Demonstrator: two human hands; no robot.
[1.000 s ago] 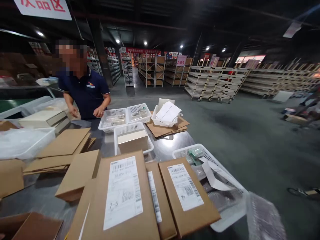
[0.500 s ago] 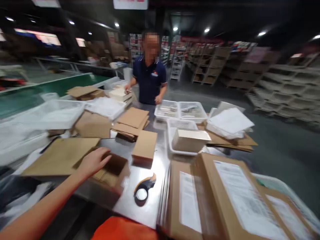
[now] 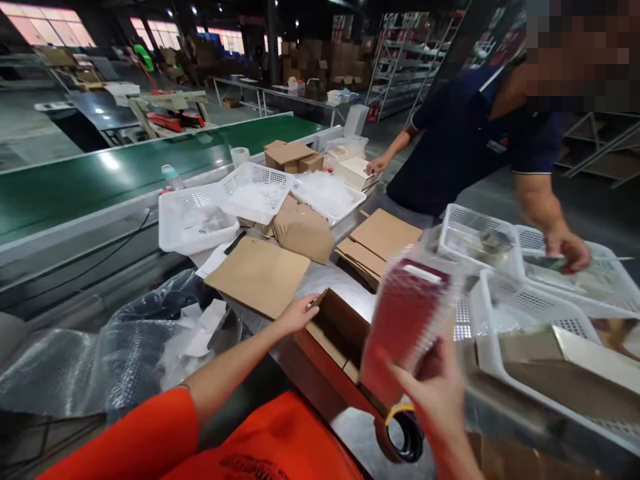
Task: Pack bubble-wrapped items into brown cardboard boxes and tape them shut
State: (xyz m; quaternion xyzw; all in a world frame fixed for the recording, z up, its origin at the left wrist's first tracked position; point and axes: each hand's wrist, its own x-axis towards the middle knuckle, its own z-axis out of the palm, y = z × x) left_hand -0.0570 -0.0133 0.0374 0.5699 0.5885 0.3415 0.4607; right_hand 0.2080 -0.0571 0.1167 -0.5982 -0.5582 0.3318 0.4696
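My left hand (image 3: 298,315) is closed on the near-left corner of an open cardboard box (image 3: 330,353), fingertips at the rim. The bottom of the box shows bare cardboard on the visible side. In my right hand (image 3: 437,390) is a flat dark-red packet wrapped in clear bubble wrap (image 3: 407,313), upright and slightly blurred, at the right end of the box. My thumb lies across its near face. A tape dispenser (image 3: 400,433) with a yellow edge lies on the metal table just below my right hand, partly covered by it.
Behind the box lie a brown cardboard sheet (image 3: 260,275) and stacked flat cartons (image 3: 383,240). White baskets (image 3: 500,327) stand at right, another white basket (image 3: 197,220) at left. A co-worker's hand (image 3: 567,248) reaches into a basket. Bubble wrap (image 3: 115,360) hangs at lower left.
My view has turned left. My right hand has come into view with the bubble-wrapped red packet. My left hand now grips the box's rim. The co-worker has leaned over the baskets.
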